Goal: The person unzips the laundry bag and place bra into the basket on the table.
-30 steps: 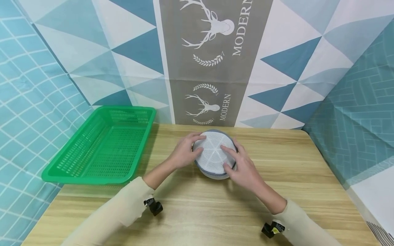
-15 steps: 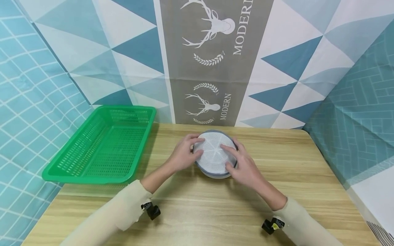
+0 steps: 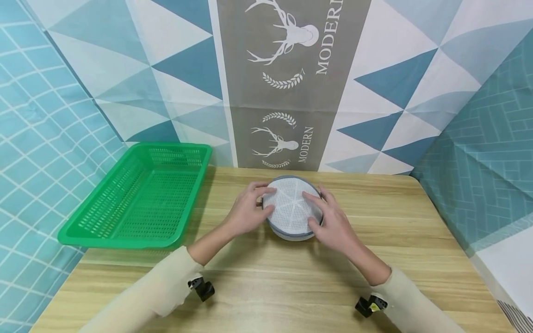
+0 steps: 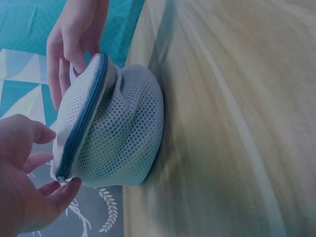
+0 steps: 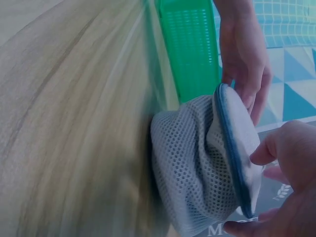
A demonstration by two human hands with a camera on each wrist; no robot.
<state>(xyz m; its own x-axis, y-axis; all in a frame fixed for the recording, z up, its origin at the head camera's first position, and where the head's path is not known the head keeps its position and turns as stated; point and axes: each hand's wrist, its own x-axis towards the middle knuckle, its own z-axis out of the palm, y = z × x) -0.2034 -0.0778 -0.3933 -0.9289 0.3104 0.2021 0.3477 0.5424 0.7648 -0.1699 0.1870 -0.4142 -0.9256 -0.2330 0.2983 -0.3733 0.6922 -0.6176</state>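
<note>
A round mesh laundry bag (image 3: 291, 208) of whitish netting stands on the wooden table, its flat lid facing up. Blue zipper trim (image 4: 81, 126) runs round the lid's rim, and the soft side wall sags in folds. On the bag's left, my left hand (image 3: 246, 208) holds the rim, thumb and index finger over the lid's edge. Opposite it, my right hand (image 3: 333, 222) holds the right side of the rim, with thumb and index finger on the lid. Its other fingers lie down the outer side, partly hidden in the head view. What the bag contains cannot be seen.
At the table's left side sits a green plastic basket (image 3: 154, 203) with perforated walls. A patterned cloth backdrop (image 3: 287, 92) rises behind the table (image 3: 266, 286), and tiled-pattern sheets (image 3: 41, 138) hang at the sides. Small black cameras (image 3: 201, 287) are strapped to both sleeves.
The bag shifts very slightly to the right, with both hands staying on its rim. Its lid dents and flattens a little between frames. My left forearm draws slightly leftward.
</note>
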